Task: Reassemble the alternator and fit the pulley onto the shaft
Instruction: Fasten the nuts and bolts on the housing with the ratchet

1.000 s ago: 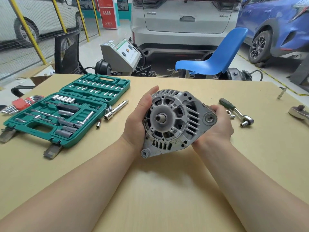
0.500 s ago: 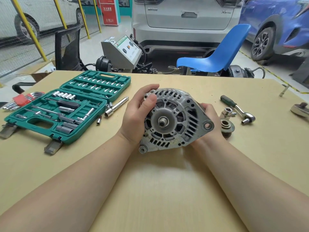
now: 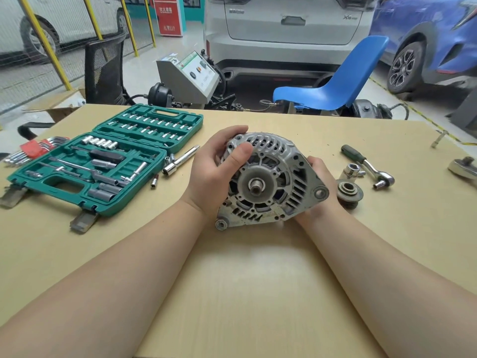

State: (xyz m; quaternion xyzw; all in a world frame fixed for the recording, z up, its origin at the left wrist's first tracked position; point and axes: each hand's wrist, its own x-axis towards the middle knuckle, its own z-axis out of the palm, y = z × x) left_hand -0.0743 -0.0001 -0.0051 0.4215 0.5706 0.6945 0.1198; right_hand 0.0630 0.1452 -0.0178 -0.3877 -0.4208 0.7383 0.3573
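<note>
You have the alternator [image 3: 268, 182] between both hands at the middle of the table [image 3: 245, 293], its bare shaft [image 3: 257, 185] facing you. Your left hand [image 3: 215, 174] grips its left side, fingers curled over the top rim and thumb pressed on the front face. Your right hand [image 3: 318, 188] cups the right side from behind (its fingers are hidden, so I cannot tell how they close). The pulley [image 3: 349, 193] lies on the table just right of the alternator, near the ratchet [image 3: 369, 165]. The socket case [image 3: 103, 158] lies open to your left.
</note>
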